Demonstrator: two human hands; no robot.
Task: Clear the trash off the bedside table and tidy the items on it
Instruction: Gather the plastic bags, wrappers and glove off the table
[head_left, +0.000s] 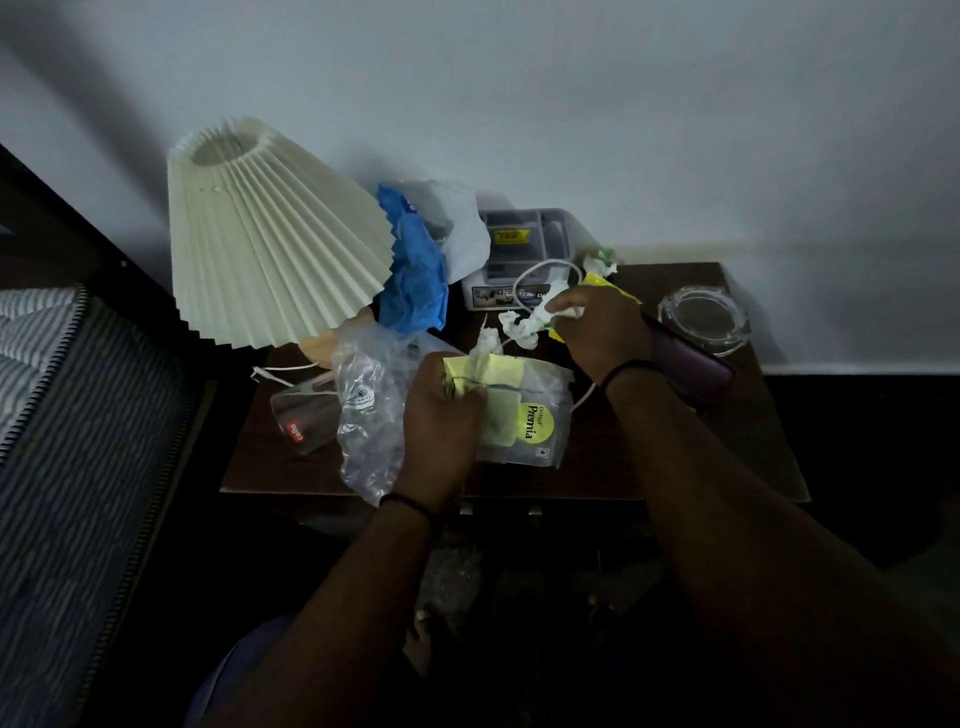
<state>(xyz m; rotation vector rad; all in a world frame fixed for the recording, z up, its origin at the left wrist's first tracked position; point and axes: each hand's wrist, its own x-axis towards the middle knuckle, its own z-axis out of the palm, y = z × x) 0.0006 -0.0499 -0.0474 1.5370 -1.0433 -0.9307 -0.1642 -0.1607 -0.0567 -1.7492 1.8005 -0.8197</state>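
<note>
Trash gathering is the step in hand: the left hand (441, 415) clutches yellow sticky notes (485, 371) and a clear Premia packet (530, 426) at the counter (675, 457) centre, while the right hand (597, 327) closes on crumpled tissue (524, 325) farther back. Next, probably, more tissue scraps and the blue wrapper (413, 280) beside the lamp (270, 234) need collecting.

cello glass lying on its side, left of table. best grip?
Wrap the cello glass around its body from above, fingers across the width. It lies on its side, mouth apparently toward the lamp, so the curved wall is exposed; the crumpled clear plastic bag crowds its right side.
</note>
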